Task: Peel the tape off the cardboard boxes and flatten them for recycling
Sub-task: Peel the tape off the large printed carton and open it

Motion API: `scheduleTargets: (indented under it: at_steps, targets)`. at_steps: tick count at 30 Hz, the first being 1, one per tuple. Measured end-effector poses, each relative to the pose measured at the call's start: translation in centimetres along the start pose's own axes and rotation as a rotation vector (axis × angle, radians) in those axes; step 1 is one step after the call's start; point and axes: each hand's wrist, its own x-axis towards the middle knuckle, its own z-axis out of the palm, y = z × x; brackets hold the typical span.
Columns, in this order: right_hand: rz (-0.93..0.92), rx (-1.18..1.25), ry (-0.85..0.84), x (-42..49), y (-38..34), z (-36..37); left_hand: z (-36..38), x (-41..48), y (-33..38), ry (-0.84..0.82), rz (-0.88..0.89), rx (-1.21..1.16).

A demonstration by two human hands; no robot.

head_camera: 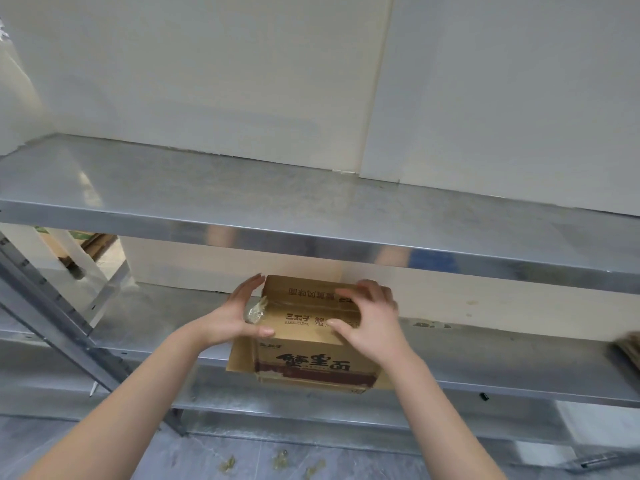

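Note:
A brown cardboard box (304, 348) with dark printed characters sits on the middle metal shelf (156, 317), its front hanging over the shelf's edge. Clear tape (255, 311) is crumpled at the box's top left edge. My left hand (239, 315) holds the box's left side, fingers up along the side and thumb across the front top corner. My right hand (367, 317) grips the top right of the box, fingers curled over the top and thumb pressed on the taped seam.
A bare upper metal shelf (311, 202) juts out above the box. A slanted shelf upright (59, 317) stands at the left. Flattened cardboard (628, 348) lies at the right edge of the middle shelf. Bits of peeled tape (280, 459) litter the grey floor.

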Motion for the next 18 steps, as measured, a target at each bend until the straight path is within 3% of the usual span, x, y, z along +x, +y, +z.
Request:
scheduleTargets:
  at_steps: [4, 8, 18]
  targets:
    - [-0.158, 0.106, -0.103, 2.7, -5.4, 2.9, 0.1, 0.5, 0.0, -0.048, 0.01, 0.001]
    - [-0.187, 0.134, -0.201, 5.2, -7.7, 5.7, 0.2, 1.0, -0.3, -0.023, 0.055, 0.037]
    - [-0.165, 0.127, -0.149, 6.4, -8.1, 7.2, 0.2, 1.8, -1.0, -0.009, 0.122, -0.016]
